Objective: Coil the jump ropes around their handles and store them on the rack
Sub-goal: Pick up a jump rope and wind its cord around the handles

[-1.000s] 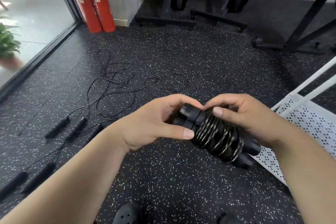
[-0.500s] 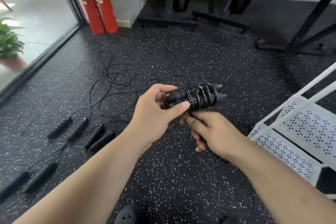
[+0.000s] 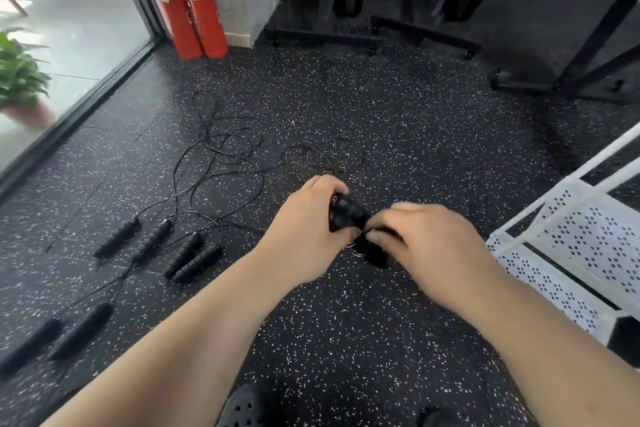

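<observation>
A black jump rope bundle [image 3: 348, 213], its cord wound round the two handles, is held in front of me above the floor. My left hand [image 3: 304, 236] grips the far end of the handles. My right hand [image 3: 429, 246] covers the near end and its fingers curl round the coils, hiding most of them. Several loose jump ropes lie on the floor to the left: two pairs of black handles [image 3: 156, 243] with tangled thin cords [image 3: 235, 156], and one more pair [image 3: 55, 333] nearer the left edge. The white perforated rack [image 3: 585, 243] stands at the right.
Two red fire extinguishers [image 3: 187, 3] stand by the wall at the back left, beside a glass door. Black machine frames [image 3: 346, 10] line the back and right. A potted plant [image 3: 17, 76] sits beyond the glass. My black shoes [image 3: 242, 409] show at the bottom.
The bundle has turned from lying crosswise to pointing away from me. My right hand came up from under it and now closes over its near end; the left hand keeps its hold.
</observation>
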`<state>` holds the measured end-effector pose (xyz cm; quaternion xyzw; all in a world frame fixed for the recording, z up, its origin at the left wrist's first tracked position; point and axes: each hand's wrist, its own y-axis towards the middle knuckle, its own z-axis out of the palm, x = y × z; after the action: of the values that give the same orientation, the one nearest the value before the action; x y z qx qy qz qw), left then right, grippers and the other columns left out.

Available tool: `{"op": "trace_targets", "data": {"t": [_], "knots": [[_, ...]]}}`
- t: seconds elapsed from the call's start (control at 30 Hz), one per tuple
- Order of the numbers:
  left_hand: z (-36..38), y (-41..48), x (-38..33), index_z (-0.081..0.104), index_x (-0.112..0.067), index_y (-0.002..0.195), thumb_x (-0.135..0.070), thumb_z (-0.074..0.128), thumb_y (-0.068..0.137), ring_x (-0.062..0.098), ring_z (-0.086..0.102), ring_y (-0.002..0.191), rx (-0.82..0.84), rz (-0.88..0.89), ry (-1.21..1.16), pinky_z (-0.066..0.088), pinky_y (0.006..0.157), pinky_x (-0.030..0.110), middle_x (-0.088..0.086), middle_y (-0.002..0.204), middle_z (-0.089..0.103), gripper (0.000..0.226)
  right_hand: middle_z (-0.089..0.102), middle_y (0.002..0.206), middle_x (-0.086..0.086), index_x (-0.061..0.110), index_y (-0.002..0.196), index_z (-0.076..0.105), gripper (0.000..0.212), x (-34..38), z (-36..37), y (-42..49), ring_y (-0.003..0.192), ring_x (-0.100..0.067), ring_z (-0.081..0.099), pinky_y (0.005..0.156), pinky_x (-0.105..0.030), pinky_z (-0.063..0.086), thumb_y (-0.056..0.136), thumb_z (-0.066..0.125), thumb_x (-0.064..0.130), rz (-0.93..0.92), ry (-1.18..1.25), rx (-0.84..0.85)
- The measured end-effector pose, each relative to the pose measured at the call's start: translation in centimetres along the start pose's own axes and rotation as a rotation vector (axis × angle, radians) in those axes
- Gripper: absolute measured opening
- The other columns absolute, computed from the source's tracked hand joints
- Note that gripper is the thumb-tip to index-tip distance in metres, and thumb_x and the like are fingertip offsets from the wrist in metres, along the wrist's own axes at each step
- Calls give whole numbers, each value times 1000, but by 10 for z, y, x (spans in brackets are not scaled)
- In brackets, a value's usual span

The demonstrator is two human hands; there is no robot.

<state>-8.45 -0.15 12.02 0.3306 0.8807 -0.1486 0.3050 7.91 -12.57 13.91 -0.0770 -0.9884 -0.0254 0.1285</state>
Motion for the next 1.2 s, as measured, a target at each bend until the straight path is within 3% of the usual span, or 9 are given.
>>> {"op": "trace_targets", "data": {"t": [0.13,0.23,0.37,0.53,0.73,0.83,0.97,1.1,1.2], "knots": [[-10,3,6,61,-46,135,-40,84,89,5,66,110,139,10,-240,54,103,38,-23,127,67,52,76,85,25,40,92,81,8,-21,-16,2,83,2,70,78,-25,51,86,86,43,167,460,-92],[-15,1,3,64,-47,138,-30,83,93,6,66,121,208,36,-456,53,110,43,-22,132,69,52,78,82,10,32,84,82,14,-23,-22,2,77,-6,73,75,-24,52,78,94,30,227,775,-113],[-21,1,1,64,-38,142,-16,79,97,7,63,130,223,76,-640,45,119,43,-15,138,70,53,75,78,1,21,86,83,16,-15,-18,3,72,-9,68,69,-20,54,75,94,22,298,1100,-122],[-18,-1,2,61,-31,146,-10,74,99,28,61,135,218,44,-961,49,114,58,2,142,67,52,67,77,-3,18,89,79,26,-5,-7,6,73,-10,64,65,-20,52,67,92,25,394,1340,-110],[-10,-1,-1,61,-16,141,-13,71,101,41,65,121,85,-68,-1199,48,107,68,25,141,63,41,67,85,-1,21,100,79,17,0,0,10,86,-17,64,78,-39,53,87,78,31,445,1552,-153],[-4,0,-4,64,-12,138,-19,72,100,52,59,130,25,-119,-1254,46,108,74,28,141,62,39,68,86,1,21,106,78,18,3,1,12,85,-14,62,75,-34,54,92,74,32,492,1610,-203],[5,-5,-17,67,-8,134,-24,63,106,42,65,128,-32,-196,-1285,51,110,62,22,133,70,32,69,93,-1,17,112,80,17,10,8,13,84,-13,62,76,-33,55,100,72,27,572,1594,-302],[11,-9,-28,75,-27,125,-34,57,110,21,73,108,-66,-295,-1249,59,92,42,4,122,78,24,72,91,1,21,106,81,10,23,17,11,80,-11,65,81,-32,59,99,75,23,568,1498,-391],[16,-10,-34,74,-39,115,-45,48,112,4,72,97,-148,-281,-1049,58,91,31,-12,106,78,26,72,87,2,22,104,80,7,30,18,9,78,-11,69,81,-33,60,99,75,20,511,1407,-436]]}}
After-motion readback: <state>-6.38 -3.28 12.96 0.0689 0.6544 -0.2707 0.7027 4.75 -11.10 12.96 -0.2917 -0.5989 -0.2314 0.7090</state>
